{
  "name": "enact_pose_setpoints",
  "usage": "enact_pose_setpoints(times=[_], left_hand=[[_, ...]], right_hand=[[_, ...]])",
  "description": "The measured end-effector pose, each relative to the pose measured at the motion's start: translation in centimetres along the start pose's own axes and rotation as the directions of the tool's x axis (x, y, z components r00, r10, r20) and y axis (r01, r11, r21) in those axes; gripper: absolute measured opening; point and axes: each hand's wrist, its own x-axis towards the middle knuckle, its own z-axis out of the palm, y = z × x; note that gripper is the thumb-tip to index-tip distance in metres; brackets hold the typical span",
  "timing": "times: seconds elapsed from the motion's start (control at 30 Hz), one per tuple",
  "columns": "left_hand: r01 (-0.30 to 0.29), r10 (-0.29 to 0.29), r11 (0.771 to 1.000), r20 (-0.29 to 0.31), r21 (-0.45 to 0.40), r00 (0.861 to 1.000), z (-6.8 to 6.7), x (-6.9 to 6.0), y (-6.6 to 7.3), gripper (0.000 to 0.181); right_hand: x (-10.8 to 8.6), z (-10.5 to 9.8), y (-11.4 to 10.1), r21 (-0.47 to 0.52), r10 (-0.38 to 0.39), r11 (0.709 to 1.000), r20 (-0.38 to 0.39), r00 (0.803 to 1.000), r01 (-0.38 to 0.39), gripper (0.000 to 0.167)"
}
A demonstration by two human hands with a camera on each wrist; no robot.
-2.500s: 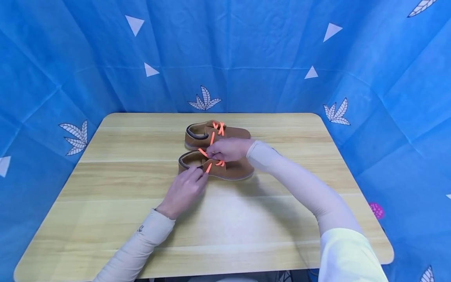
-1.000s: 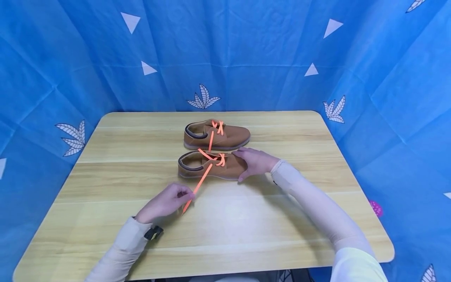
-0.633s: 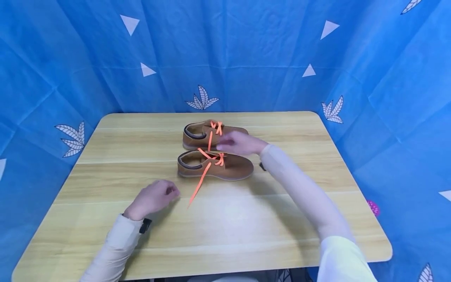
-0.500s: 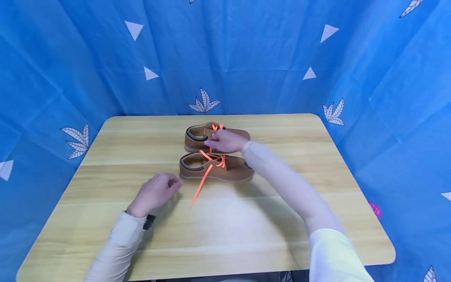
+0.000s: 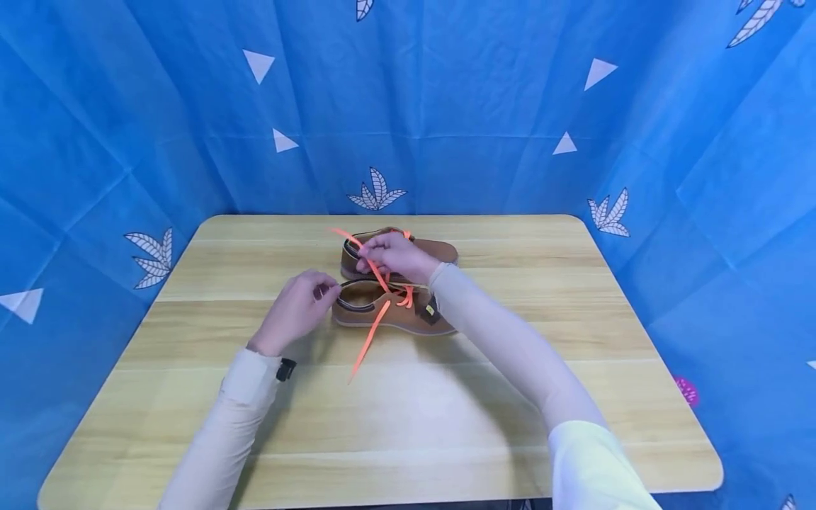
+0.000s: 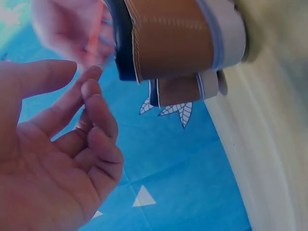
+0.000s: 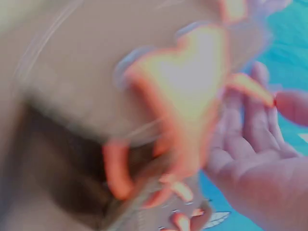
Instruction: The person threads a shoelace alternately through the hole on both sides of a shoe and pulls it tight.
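Observation:
Two brown shoes with orange laces lie side by side, toes to the right: a near shoe (image 5: 408,320) and a far shoe (image 5: 441,251). My right hand (image 5: 397,256) pinches one end of the near shoe's lace (image 5: 379,276) between thumb and fingers, raised above the shoes. In the right wrist view the lace (image 7: 250,89) runs to the thumb. The other lace end (image 5: 365,350) hangs over the shoe's near side onto the table. My left hand (image 5: 295,312) hovers by the heel (image 6: 173,38), its fingers loosely bent and holding nothing.
A light wooden table (image 5: 191,425) with rounded corners bears both shoes. Blue cloth (image 5: 484,106) with white triangles and leaf prints surrounds its back and sides. A small dark device (image 5: 286,369) sits at the left wrist.
My left hand pulled one lace end towards the front, let it go, then moved up to the heel. My right hand left the toe and has taken and raised the other lace end.

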Motion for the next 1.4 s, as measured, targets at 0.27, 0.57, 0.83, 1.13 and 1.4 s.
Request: enact_pose_setpoints(times=[0.27,0.57,0.83,1.13,1.4], left_hand=[[-0.126,0.119,0.991,0.146,0.037,0.982,1.6,5.6,1.1,0.025],[-0.276,0.268,0.961,0.292,-0.015,0.918,4.6,8.6,0.9,0.017],[-0.204,0.195,0.979,0.260,0.009,0.946,5.2,8.9,0.3,0.016],[-0.158,0.156,0.987,0.268,-0.014,0.951,5.1,8.9,0.3,0.018],[-0.157,0.160,0.987,0.279,-0.033,0.947,5.3,9.0,0.4,0.017]], right_hand=[[-2.8,-0.6,-2.8,0.202,-0.161,0.956,-0.248,0.955,0.213,0.023],[-4.0,-0.9,-1.4,0.247,-0.130,0.947,-0.296,0.946,0.208,0.020],[-6.0,-1.6,1.2,0.155,0.015,0.987,-0.287,0.958,0.030,0.023],[-6.7,-1.1,3.7,-0.055,-0.040,0.998,-0.258,0.965,0.027,0.030],[-6.9,-0.1,4.5,-0.110,-0.048,0.994,-0.289,0.956,0.016,0.026]])
